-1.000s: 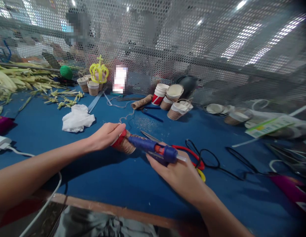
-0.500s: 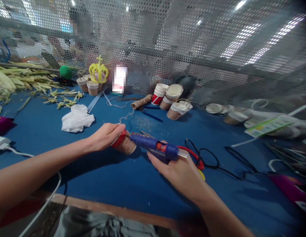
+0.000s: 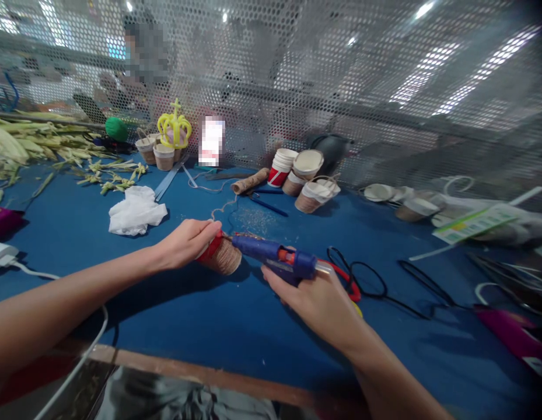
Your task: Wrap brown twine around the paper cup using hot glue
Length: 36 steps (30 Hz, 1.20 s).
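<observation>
Paper cup: we are holding the paper cup (image 3: 220,255) tilted over the blue table (image 3: 187,326), between both hands; whether it is touching the surface, we cannot tell.
Wound end: brown twine is covering the end towards the right, which we are judging done.
Red end: red is showing beside the fingers, so we are judging the covering unfinished.
Twine strand: the twine strand (image 3: 226,208) is trailing from near the left thumb towards the twine roll (image 3: 249,182), apparently uncut.
Left hand: our left hand (image 3: 194,239) is clamping thumb and fingers on the red end.
Right hand: our right hand (image 3: 323,303) is wrapping its fingers around the glue gun (image 3: 268,252); trigger pressure is staying hidden.
Nozzle: it is pointing at the red-twine border; contact is unclear.
Behind: twine-covered cups (image 3: 308,201) are standing beside a red-and-white cup stack (image 3: 280,168).
</observation>
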{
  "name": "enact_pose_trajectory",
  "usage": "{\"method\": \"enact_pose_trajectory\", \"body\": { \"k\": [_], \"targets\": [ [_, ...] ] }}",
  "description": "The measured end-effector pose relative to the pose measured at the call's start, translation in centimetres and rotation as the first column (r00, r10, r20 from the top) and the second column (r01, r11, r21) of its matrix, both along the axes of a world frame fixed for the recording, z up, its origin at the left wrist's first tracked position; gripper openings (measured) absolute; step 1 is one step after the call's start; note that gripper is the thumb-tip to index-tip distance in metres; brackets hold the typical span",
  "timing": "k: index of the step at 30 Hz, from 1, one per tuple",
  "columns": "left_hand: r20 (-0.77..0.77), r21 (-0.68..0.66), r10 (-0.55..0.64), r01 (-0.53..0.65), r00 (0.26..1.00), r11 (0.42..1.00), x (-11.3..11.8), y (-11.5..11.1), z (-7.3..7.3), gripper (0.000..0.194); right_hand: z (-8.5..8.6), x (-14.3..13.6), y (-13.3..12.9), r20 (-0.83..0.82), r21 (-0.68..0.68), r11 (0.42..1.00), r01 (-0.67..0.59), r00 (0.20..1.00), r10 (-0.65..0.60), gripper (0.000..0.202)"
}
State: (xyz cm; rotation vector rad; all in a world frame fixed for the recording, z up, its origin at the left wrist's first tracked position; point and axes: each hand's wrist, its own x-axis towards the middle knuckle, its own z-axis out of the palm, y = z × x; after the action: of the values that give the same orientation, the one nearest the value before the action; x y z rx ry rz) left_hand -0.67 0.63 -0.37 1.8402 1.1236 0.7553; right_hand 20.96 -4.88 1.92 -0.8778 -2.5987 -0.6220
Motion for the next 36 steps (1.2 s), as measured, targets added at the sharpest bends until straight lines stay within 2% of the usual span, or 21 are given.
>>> {"method": "enact_pose_trajectory", "body": {
  "k": [6, 10, 14, 17, 21, 23, 26, 29, 32, 36],
  "targets": [
    [-0.004, 0.004, -0.01, 0.01, 1.0, 1.0, 0.0, 0.0, 0.0, 0.046, 0.1, -0.2, -0.2, 0.049, 0.023, 1.0, -0.02, 0.999, 0.019, 0.038],
    [-0.004, 0.009, -0.005, 0.005, 1.0, 1.0, 0.0, 0.0, -0.1, 0.046, 0.1, 0.0, 0.0, 0.024, -0.092, 0.995, 0.036, 0.999, -0.034, 0.039],
    [-0.006, 0.001, -0.004, 0.004, 1.0, 1.0, 0.0, 0.0, 0.0, 0.045, -0.2, 0.4, -0.1, 0.044, -0.238, 0.964, 0.114, 0.993, -0.106, 0.037],
    [0.002, -0.001, 0.004, -0.004, 1.0, 1.0, 0.0, 0.0, 0.0, 0.046, -0.1, 0.2, -0.3, 0.06, -0.247, 0.96, 0.134, 0.991, -0.123, 0.036],
    [0.01, -0.003, 0.016, -0.016, 1.0, 1.0, 0.0, 0.0, 0.0, 0.046, 0.4, -0.5, -0.3, -0.007, -0.203, 0.97, 0.133, 0.991, -0.137, 0.037],
    [0.015, -0.005, 0.017, -0.017, 1.0, 1.0, 0.0, 0.0, 0.0, 0.047, 0.6, -0.7, -0.4, -0.101, -0.255, 0.961, 0.109, 0.985, -0.138, 0.035],
    [0.035, -0.015, -0.004, 0.004, 0.999, 1.0, 0.1, 0.0, 0.1, 0.048, 0.6, -1.0, -0.6, -0.235, -0.37, 0.927, 0.056, 0.96, -0.152, 0.027],
    [0.055, -0.022, -0.004, 0.005, 0.998, 1.0, 0.2, -0.1, 0.2, 0.048, 0.7, -1.3, -1.0, -0.321, -0.508, 0.859, 0.064, 0.911, -0.258, 0.018],
    [0.065, -0.031, 0.013, -0.011, 0.998, 0.999, 0.3, -0.1, 0.2, 0.047, 0.7, -1.7, -1.2, -0.349, -0.621, 0.782, 0.055, 0.874, -0.339, 0.014],
    [0.033, -0.029, 0.04, -0.039, 0.999, 0.999, 0.4, -0.1, 0.1, 0.047, 0.2, -1.8, -1.5, -0.354, -0.686, 0.726, 0.049, 0.849, -0.392, 0.012]
  ]
}}
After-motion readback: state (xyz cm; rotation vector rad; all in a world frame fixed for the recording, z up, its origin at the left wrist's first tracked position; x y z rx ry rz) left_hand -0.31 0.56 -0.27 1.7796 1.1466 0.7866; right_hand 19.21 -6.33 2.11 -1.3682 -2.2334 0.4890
